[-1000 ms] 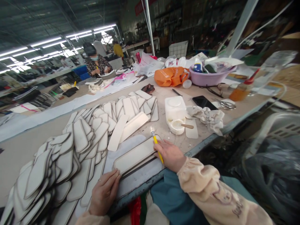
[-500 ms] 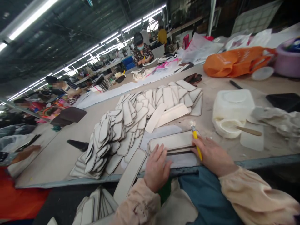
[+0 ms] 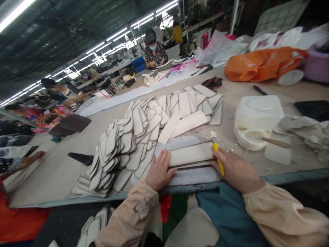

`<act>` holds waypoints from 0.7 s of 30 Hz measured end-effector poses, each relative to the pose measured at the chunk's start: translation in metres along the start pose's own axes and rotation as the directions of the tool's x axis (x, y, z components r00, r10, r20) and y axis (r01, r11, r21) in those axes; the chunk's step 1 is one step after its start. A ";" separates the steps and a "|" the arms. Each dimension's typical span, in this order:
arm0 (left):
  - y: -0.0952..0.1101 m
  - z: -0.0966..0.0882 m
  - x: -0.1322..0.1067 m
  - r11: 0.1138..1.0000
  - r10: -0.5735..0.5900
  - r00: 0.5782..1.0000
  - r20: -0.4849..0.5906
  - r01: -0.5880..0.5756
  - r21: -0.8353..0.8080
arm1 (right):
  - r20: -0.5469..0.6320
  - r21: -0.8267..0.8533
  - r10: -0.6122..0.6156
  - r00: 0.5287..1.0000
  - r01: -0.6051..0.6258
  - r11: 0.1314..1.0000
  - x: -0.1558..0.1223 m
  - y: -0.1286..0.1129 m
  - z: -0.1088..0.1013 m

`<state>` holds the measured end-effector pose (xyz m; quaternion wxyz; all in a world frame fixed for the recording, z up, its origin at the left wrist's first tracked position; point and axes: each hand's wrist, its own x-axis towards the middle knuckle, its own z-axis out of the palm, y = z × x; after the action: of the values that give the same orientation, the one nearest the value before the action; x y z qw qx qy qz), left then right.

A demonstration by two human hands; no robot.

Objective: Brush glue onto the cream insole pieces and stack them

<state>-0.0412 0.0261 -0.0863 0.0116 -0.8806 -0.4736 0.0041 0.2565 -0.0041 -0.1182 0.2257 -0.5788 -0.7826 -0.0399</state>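
Observation:
My left hand (image 3: 159, 169) lies flat, fingers spread, on the left end of a long pale insole-shaped piece (image 3: 191, 154) near the table's front edge. My right hand (image 3: 235, 169) rests at the right end of that piece and is closed around a yellow-handled brush (image 3: 216, 153) whose bristles point away from me. The piece lies on a thin stack of like pieces over a light sheet (image 3: 180, 142).
A big overlapping heap of pale cut pieces (image 3: 138, 133) fills the table's middle and left. A white tub (image 3: 257, 113), a glue bowl with a stick (image 3: 253, 139), a crumpled rag (image 3: 305, 130) and an orange bag (image 3: 262, 63) stand to the right. Other workers sit at far tables.
My left hand has slid a little left and up onto the piece's left end. The loose piece that hung over the front edge is gone from view. The right hand has barely moved.

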 end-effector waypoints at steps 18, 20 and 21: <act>-0.032 0.006 0.021 0.783 -0.443 0.875 -0.193 0.274 -0.558 | -0.092 0.233 0.283 0.955 -0.256 0.938 -0.001 0.007 -0.013; -0.026 0.001 0.021 0.670 -0.509 0.840 -0.189 0.248 -0.699 | -0.121 0.276 0.302 0.946 -0.260 0.925 -0.001 0.006 -0.013; -0.022 -0.002 0.022 0.597 -0.532 0.828 -0.178 0.218 -0.772 | -0.134 0.299 0.309 0.942 -0.258 0.919 0.000 0.006 -0.014</act>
<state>-0.0473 0.0567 -0.0832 -0.2415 -0.6708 -0.6013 -0.3607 0.2663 -0.0073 -0.1068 0.3771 -0.6430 -0.6646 0.0516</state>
